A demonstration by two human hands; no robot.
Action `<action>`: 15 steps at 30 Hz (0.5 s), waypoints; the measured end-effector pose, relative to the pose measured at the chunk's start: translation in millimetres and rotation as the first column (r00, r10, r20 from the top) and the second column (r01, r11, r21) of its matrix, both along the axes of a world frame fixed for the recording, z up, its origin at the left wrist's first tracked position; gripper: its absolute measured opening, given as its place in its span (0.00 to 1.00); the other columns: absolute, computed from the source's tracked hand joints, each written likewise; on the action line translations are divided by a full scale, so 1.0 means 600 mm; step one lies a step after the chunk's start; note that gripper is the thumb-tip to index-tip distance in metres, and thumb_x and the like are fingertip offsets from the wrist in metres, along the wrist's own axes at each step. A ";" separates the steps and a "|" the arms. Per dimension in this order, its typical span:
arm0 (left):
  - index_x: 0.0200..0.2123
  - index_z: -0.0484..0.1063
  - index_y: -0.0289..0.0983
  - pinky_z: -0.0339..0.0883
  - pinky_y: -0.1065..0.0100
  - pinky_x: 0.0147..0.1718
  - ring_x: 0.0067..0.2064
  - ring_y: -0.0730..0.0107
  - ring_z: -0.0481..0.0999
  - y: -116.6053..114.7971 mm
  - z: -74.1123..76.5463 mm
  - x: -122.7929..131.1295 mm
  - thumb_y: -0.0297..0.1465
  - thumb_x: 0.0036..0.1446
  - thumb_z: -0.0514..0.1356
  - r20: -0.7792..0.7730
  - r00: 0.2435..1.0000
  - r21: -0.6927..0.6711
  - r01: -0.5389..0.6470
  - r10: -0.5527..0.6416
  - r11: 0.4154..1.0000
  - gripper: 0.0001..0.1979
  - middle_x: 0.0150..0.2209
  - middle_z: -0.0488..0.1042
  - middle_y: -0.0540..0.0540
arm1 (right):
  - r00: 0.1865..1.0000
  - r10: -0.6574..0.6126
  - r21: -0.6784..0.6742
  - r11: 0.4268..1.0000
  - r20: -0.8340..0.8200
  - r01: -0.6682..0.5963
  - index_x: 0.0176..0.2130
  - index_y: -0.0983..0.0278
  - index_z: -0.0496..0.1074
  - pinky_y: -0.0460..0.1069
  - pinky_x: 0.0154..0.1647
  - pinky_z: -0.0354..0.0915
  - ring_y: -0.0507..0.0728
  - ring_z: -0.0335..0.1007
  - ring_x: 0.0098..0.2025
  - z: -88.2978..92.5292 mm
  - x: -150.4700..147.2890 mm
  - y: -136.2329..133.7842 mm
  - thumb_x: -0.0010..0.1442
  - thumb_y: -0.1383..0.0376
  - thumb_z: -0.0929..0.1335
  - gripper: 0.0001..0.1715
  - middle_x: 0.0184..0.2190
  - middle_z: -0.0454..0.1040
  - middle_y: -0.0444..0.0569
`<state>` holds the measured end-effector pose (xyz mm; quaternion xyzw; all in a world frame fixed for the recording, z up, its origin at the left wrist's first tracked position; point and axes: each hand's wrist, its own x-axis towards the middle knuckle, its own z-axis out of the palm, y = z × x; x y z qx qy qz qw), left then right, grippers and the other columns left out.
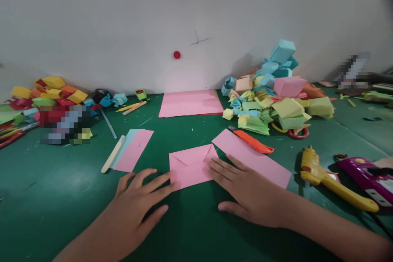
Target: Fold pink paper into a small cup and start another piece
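A small folded piece of pink paper [190, 168] lies flat on the green table between my hands, with slanting fold lines at its upper corners. Fingertips of my left hand [143, 196] rest on its left edge, the fingers spread. My right hand [242, 188] lies with fingers stretched out across its right side, hiding part of that edge. Beyond the right hand lies a larger pink sheet [251, 159], and an orange box cutter [253, 141] sits along its upper edge. Neither hand is wrapped around anything.
Left of the paper are pink and blue strips [135, 149] and a pale stick [113, 154]. A pink stack [190, 103] lies at the back. Folded paper boxes are heaped left [53, 90] and right [287, 106]. A yellow glue gun [334, 186] and purple power strip [367, 176] lie right.
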<state>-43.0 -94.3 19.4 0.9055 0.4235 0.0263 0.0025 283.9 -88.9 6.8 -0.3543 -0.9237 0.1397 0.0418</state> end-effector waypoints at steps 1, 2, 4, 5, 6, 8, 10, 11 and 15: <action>0.59 0.71 0.57 0.58 0.50 0.54 0.61 0.51 0.67 0.012 0.006 0.009 0.38 0.69 0.53 0.014 1.000 -0.019 0.013 -0.013 1.000 0.18 0.59 0.74 0.51 | 1.000 -0.004 0.010 1.000 -0.015 0.004 0.72 0.65 0.50 0.65 0.73 0.41 0.64 0.44 0.73 0.003 0.000 0.003 0.71 0.46 0.57 0.41 0.71 0.52 0.58; 0.51 0.77 0.54 0.57 0.50 0.53 0.58 0.53 0.68 0.027 0.012 0.020 0.37 0.70 0.53 0.037 0.999 -0.030 0.012 -0.011 0.999 0.15 0.54 0.77 0.51 | 1.000 -0.012 0.020 1.000 -0.027 0.013 0.71 0.64 0.54 0.65 0.73 0.42 0.63 0.48 0.72 0.006 -0.002 0.006 0.72 0.48 0.57 0.37 0.70 0.56 0.56; 0.37 0.80 0.46 0.58 0.51 0.51 0.50 0.56 0.72 0.061 0.020 0.046 0.38 0.69 0.55 0.041 0.999 -0.067 0.027 -0.025 0.997 0.13 0.43 0.80 0.49 | 0.999 -0.040 0.046 0.998 -0.032 0.042 0.66 0.61 0.64 0.64 0.70 0.48 0.62 0.58 0.68 0.015 -0.009 0.017 0.73 0.53 0.57 0.28 0.66 0.66 0.52; 0.31 0.78 0.43 0.58 0.51 0.51 0.47 0.57 0.73 0.079 0.023 0.059 0.38 0.66 0.58 0.043 0.999 -0.059 0.013 -0.010 0.998 0.13 0.39 0.79 0.48 | 0.999 -0.049 0.064 0.997 -0.023 0.051 0.61 0.60 0.70 0.64 0.68 0.53 0.62 0.62 0.65 0.019 -0.013 0.023 0.74 0.56 0.57 0.25 0.63 0.70 0.51; 0.28 0.76 0.41 0.59 0.51 0.50 0.47 0.57 0.72 0.096 0.025 0.071 0.37 0.63 0.60 0.041 0.999 -0.050 0.005 -0.003 0.999 0.12 0.39 0.78 0.47 | 0.998 -0.055 0.098 0.994 -0.011 0.056 0.56 0.61 0.74 0.64 0.64 0.57 0.64 0.64 0.62 0.022 -0.019 0.029 0.73 0.59 0.58 0.22 0.61 0.72 0.52; 0.34 0.77 0.41 0.62 0.54 0.48 0.47 0.55 0.72 0.126 0.030 0.090 0.34 0.57 0.64 0.052 0.997 -0.077 -0.047 0.051 0.996 0.04 0.43 0.76 0.46 | 0.998 -0.056 0.182 0.982 0.006 0.054 0.46 0.62 0.79 0.65 0.59 0.62 0.68 0.63 0.60 0.027 -0.029 0.041 0.70 0.64 0.61 0.18 0.63 0.69 0.55; 0.47 0.75 0.41 0.65 0.56 0.47 0.51 0.52 0.71 0.148 0.036 0.103 0.32 0.52 0.65 0.048 0.995 -0.169 -0.075 0.084 0.983 0.17 0.50 0.73 0.44 | 0.998 -0.056 0.251 0.967 0.012 0.051 0.39 0.63 0.81 0.66 0.56 0.62 0.71 0.59 0.60 0.031 -0.038 0.050 0.67 0.65 0.63 0.17 0.66 0.63 0.55; 0.51 0.72 0.41 0.65 0.56 0.47 0.53 0.51 0.71 0.155 0.038 0.107 0.31 0.51 0.65 0.025 0.996 -0.206 -0.084 0.091 0.975 0.21 0.52 0.73 0.43 | 0.998 -0.058 0.272 0.961 0.012 0.053 0.37 0.63 0.81 0.67 0.55 0.62 0.72 0.59 0.60 0.033 -0.042 0.055 0.67 0.64 0.63 0.17 0.67 0.62 0.55; 0.61 0.63 0.41 0.67 0.55 0.48 0.55 0.49 0.72 0.170 0.045 0.116 0.30 0.51 0.63 -0.047 0.996 -0.279 -0.087 0.076 0.956 0.32 0.58 0.71 0.41 | 0.997 -0.069 0.310 0.948 -0.038 0.077 0.30 0.63 0.80 0.64 0.50 0.62 0.69 0.63 0.53 0.050 -0.057 0.081 0.67 0.60 0.64 0.19 0.59 0.72 0.54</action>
